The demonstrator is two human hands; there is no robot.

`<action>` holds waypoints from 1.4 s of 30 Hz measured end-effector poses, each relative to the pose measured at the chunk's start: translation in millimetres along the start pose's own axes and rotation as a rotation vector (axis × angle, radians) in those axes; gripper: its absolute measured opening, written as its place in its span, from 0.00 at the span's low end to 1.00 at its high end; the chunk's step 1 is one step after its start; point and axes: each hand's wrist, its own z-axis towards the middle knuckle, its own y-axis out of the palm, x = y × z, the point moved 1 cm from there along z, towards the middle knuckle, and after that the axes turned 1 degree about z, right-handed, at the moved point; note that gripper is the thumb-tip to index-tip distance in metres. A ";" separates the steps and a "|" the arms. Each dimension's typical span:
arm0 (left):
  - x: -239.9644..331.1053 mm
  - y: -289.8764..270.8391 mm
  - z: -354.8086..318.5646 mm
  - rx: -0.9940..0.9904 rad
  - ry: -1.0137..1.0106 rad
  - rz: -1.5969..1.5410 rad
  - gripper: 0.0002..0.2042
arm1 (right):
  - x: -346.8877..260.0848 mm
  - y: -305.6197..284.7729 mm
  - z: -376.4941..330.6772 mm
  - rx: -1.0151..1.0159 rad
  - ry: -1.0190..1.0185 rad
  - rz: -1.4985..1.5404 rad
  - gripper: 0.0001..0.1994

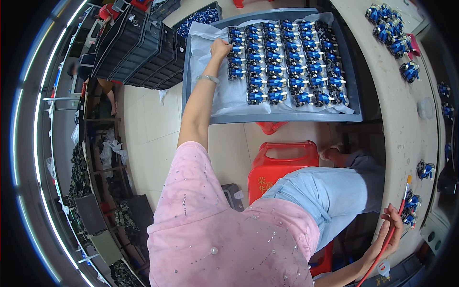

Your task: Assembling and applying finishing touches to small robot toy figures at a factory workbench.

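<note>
Blue, black and white toy figures (275,69) lie in columns on white sheeting in a grey tray (287,117). My left hand (220,49) reaches to the leftmost column, its fingers pinched at the left end of one blue figure (238,49); the fingertips are partly hidden. Low on the right, my right hand (393,229) is closed around the red handle of a small paintbrush (388,237). The brush's yellowish tip points up, beside a few more blue figures (411,203) on the pale worktable.
More figures (387,26) cluster on the worktable (397,129) at the far right. Black crates (143,52) stand left of the tray, near a bin of small blue parts (198,21). A red stool (282,160) stands below the tray; shelving (98,143) lines the left.
</note>
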 end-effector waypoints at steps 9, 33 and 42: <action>18.9 -4.8 -21.4 0.039 0.100 0.156 0.19 | -4.8 4.7 1.3 -0.017 0.004 -0.026 0.14; 5.4 18.7 -40.8 -0.245 0.323 -0.686 0.31 | -12.4 8.8 4.5 -0.001 0.012 -0.015 0.12; 76.7 -29.2 -99.0 -0.189 0.394 -0.814 0.30 | -10.4 -31.3 -23.0 0.131 -0.051 0.081 0.10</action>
